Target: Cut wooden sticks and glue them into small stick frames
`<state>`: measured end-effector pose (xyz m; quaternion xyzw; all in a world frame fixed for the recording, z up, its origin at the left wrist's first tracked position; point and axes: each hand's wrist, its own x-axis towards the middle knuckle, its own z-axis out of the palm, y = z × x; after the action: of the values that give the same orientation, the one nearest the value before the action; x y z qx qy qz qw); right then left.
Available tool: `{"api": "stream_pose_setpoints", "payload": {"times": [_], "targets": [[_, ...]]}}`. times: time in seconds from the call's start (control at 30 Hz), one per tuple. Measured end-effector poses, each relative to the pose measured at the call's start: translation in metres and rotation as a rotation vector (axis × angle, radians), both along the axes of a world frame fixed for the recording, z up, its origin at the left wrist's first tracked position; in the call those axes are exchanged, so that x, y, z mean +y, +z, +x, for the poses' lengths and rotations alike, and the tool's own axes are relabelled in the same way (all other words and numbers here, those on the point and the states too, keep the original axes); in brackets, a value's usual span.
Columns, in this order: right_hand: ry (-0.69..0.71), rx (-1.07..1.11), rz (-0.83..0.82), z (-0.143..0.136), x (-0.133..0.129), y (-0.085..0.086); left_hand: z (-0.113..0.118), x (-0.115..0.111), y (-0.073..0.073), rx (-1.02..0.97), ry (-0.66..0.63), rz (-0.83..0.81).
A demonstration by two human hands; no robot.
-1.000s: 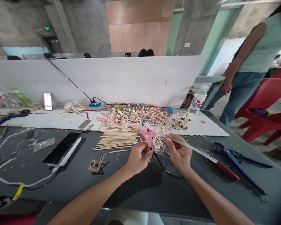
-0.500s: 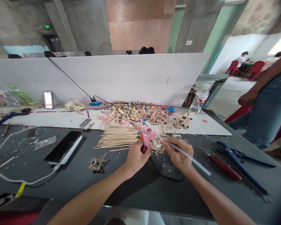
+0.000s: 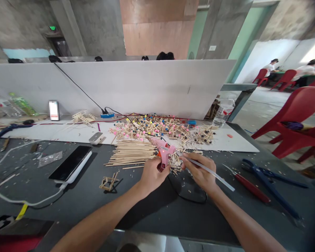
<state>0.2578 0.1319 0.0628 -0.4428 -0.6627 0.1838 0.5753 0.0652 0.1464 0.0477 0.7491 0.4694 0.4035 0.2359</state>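
My left hand (image 3: 154,176) is wrapped round the handle of a pink hot glue gun (image 3: 165,149), its nozzle pointing away to the left. A long translucent glue stick (image 3: 212,173) runs from the back of the gun. My right hand (image 3: 201,169) pinches that stick close to the gun. Thin wooden sticks (image 3: 133,153) lie in a bundle beyond my left hand. Short cut pieces (image 3: 175,162) are scattered behind the gun. A small wooden stick frame (image 3: 109,182) rests on the dark table, left of my hands.
A heap of sticks with coloured ball tips (image 3: 152,126) lies against the white partition (image 3: 136,87). At right are a red-handled pointed tool (image 3: 252,187) and large blue pliers (image 3: 273,189). A phone on a power bank (image 3: 72,164) lies left. The gun's black cord (image 3: 189,199) loops nearby.
The person standing at the right has moved mostly out of view, uncovering a red chair. My hands, the glue gun and the glue stick stay almost where they were.
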Motion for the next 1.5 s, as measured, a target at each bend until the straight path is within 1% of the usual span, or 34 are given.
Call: {"api": "stream_pose_setpoints", "payload": {"times": [0.13,0.27,0.37,0.47,0.57,0.67,0.8,0.87,0.97,1.07,1.17,1.23,1.3,1.37,1.5], "targets": [[0.034,0.109,-0.054,-0.001,0.002,-0.005,0.001,0.0,0.0,-0.02,-0.002,-0.03],[0.111,0.24,-0.128,-0.006,0.007,-0.012,0.002,0.002,-0.001,-0.006,0.046,-0.021],[0.215,0.194,-0.214,-0.014,0.01,-0.016,0.002,0.003,-0.002,0.019,0.074,0.026],[0.33,0.13,-0.339,-0.023,0.011,-0.02,0.004,0.001,-0.005,0.015,0.027,0.03],[0.368,0.166,-0.403,-0.031,0.01,-0.024,0.008,-0.003,-0.007,0.016,-0.028,0.055],[0.325,0.229,-0.427,-0.032,0.011,-0.027,0.009,-0.007,-0.005,0.033,-0.073,0.053],[0.177,0.244,-0.382,-0.022,0.018,-0.028,0.0,-0.005,0.01,0.096,-0.194,0.045],[0.122,0.282,-0.354,-0.013,0.024,-0.028,-0.011,0.001,0.02,0.161,-0.17,0.069],[0.097,0.374,-0.342,0.002,0.033,-0.028,-0.03,0.016,0.03,0.218,-0.074,0.082],[0.067,0.403,-0.326,0.014,0.038,-0.026,-0.046,0.032,0.028,0.296,-0.109,0.017],[-0.018,0.369,-0.369,0.021,0.038,-0.023,-0.053,0.039,0.021,0.36,-0.203,-0.066],[-0.075,0.329,-0.411,0.022,0.036,-0.02,-0.054,0.039,0.019,0.4,-0.285,-0.135],[-0.095,0.285,-0.443,0.022,0.035,-0.019,-0.053,0.036,0.019,0.432,-0.349,-0.207],[-0.095,0.246,-0.466,0.021,0.033,-0.017,-0.053,0.033,0.021,0.44,-0.379,-0.275],[-0.128,0.137,-0.501,0.021,0.032,-0.014,-0.053,0.033,0.023,0.462,-0.389,-0.363]]}}
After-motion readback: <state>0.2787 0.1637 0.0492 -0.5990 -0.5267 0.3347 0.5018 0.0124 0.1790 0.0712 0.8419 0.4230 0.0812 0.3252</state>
